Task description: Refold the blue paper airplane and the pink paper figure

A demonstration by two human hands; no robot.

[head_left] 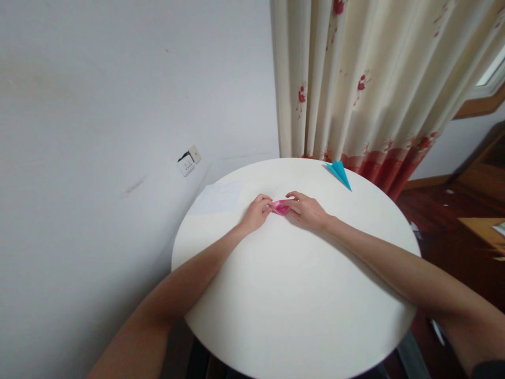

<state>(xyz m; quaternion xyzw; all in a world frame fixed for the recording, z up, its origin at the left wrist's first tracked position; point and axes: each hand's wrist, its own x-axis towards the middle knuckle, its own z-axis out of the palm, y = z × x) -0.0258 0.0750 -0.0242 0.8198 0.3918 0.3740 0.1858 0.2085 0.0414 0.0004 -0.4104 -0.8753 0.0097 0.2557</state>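
Observation:
Between my two hands is a small piece of folded pink paper (281,208), close to the tabletop around the middle of the round white table (300,295). My left hand (257,211) pinches its left corner between thumb and fingers. On the other side, my right hand (306,209) has its thumb and fingers closed on the right edge, the index finger bent above it. The fingers partly cover the paper, so its full folded shape cannot be made out.
A blue paper plane (340,175) lies near the table's far right edge. White paper (218,198) rests at the far left. A wall with a socket (185,164) borders the left side, and a floral curtain (355,79) hangs behind the table.

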